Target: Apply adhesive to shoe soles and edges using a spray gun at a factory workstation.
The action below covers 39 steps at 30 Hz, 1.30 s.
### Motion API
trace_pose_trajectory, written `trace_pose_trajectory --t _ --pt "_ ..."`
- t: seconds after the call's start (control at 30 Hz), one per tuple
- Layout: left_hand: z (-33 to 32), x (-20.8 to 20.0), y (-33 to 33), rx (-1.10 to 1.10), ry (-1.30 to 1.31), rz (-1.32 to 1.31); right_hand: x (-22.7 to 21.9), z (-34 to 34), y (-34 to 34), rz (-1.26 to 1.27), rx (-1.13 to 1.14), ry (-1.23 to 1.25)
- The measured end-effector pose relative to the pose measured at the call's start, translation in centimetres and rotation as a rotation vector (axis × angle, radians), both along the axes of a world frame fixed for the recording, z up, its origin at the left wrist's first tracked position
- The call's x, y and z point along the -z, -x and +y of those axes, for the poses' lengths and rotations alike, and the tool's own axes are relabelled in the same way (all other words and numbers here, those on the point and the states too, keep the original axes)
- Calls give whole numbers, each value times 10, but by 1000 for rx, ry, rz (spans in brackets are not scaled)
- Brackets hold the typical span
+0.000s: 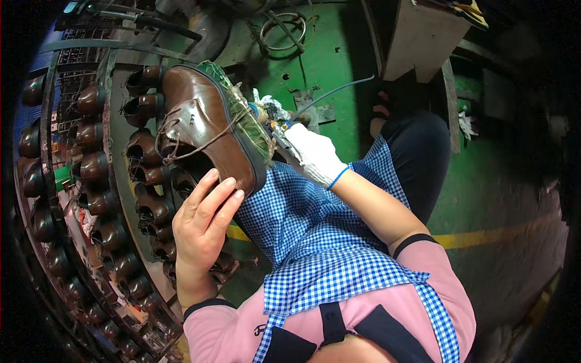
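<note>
A glossy brown lace-up shoe [212,115] is tilted in front of me, its dark sole edge facing right. My bare left hand [203,227] grips it at the heel end, fingers curled over the collar by the opening. Loose laces [209,144] hang across the upper. Clear, crinkled film [249,124] clings along the sole side. In a white glove, my right hand [313,154] is closed around a small metal hand tool [289,144] beside the sole. A thin blue-grey hose [339,89] curves near the tool. The tool's front end is partly hidden, so its exact kind is unclear.
Tall racks [109,130] with rows of brown shoes [92,163] stand close on my left. Ahead, a metal ring [283,31] rests near the green floor [330,36]. A beige stand [423,39] is at the far right, with a white cloth-like item [466,125] below it.
</note>
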State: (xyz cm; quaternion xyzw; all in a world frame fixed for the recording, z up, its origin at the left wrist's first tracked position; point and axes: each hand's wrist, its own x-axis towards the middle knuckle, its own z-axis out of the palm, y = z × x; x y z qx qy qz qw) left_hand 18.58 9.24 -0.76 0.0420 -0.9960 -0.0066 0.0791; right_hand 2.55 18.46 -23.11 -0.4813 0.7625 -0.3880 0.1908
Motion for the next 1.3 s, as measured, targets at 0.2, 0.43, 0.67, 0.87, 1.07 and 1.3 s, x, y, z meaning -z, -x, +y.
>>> trace_pose_trajectory --t 0.2,0.43,0.67,0.87,1.07,1.3 --pt "-2 -3 2 -5 -15 -16 -14 32 14 -58 -1 305" --pt "-2 -8 -3 -13 -43 -76 -103 59 46 -661 7 106" --pt "0 -14 1 -26 -59 -120 -108 48 35 -799 -110 204" --pt "0 -14 -1 -28 -52 -125 -107 41 34 -747 -105 192" --pt "0 -14 0 -21 -43 -125 -105 39 32 -682 -103 243" --pt "-2 -16 0 -9 -53 -140 -112 41 34 -559 -133 180"
